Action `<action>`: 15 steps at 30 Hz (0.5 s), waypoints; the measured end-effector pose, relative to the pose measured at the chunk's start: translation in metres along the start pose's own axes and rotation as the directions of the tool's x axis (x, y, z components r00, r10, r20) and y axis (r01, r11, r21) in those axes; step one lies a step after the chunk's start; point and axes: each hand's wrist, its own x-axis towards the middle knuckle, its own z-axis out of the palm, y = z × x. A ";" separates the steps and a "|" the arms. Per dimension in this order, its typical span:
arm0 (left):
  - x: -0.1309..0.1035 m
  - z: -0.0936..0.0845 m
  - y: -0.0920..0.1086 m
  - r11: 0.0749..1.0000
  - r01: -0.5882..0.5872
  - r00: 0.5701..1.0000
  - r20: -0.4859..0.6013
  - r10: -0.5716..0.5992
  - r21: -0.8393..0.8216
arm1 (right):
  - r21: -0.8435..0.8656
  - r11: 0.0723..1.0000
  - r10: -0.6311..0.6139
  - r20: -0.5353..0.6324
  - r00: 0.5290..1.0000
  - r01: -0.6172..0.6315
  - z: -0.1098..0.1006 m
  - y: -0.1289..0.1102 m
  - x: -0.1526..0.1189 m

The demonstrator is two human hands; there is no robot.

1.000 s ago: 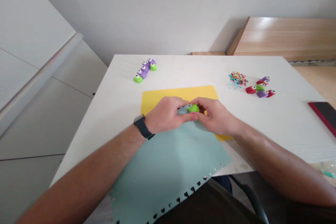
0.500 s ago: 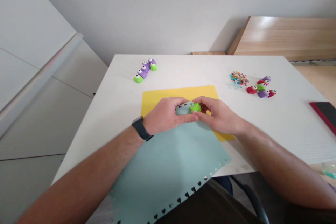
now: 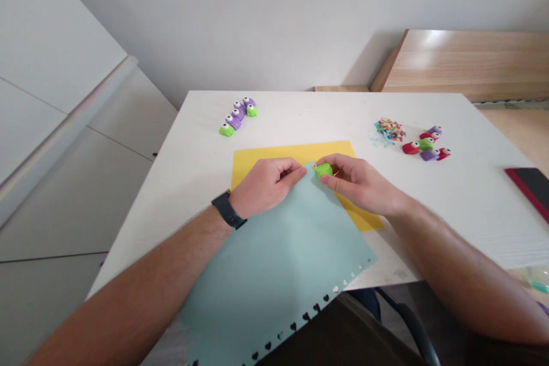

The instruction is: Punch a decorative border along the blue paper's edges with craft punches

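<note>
A light blue sheet of paper [image 3: 278,263] with a row of heart-shaped holes along its near edge lies at a slant and hangs past the table's front. My left hand [image 3: 270,183], a dark watch at its wrist, pinches the sheet's far edge between thumb and fingers. Just to the right, my right hand [image 3: 354,180] grips a small green paper punch [image 3: 323,170] at the sheet's far corner. Whether the paper sits inside its slot cannot be made out. Under the sheet lies yellow paper [image 3: 295,151].
Several purple and green punches [image 3: 237,113] stand at the table's back left. A heap of coloured paper bits [image 3: 389,129] lies at the right, beside several red, purple and green punches [image 3: 429,144]. A dark red-edged object [image 3: 532,189] rests near the right edge.
My left hand has drawn slightly away from the punch, and the paper's far edge has been lowered flatter. My right hand has turned the green punch, still at the corner.
</note>
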 end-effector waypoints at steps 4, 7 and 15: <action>-0.001 0.000 0.001 1.000 0.022 1.000 -0.008 -0.022 -0.006 | 0.091 0.996 0.011 0.000 1.000 -0.011 -0.001 0.000 0.000; 0.000 0.000 0.001 1.000 0.025 1.000 -0.012 -0.025 0.001 | 0.155 0.988 0.019 0.006 1.000 -0.020 -0.003 -0.001 0.001; 0.000 -0.001 -0.002 0.999 0.019 0.999 -0.039 -0.017 0.039 | 0.164 0.986 0.007 -0.027 1.000 -0.003 -0.007 -0.001 0.003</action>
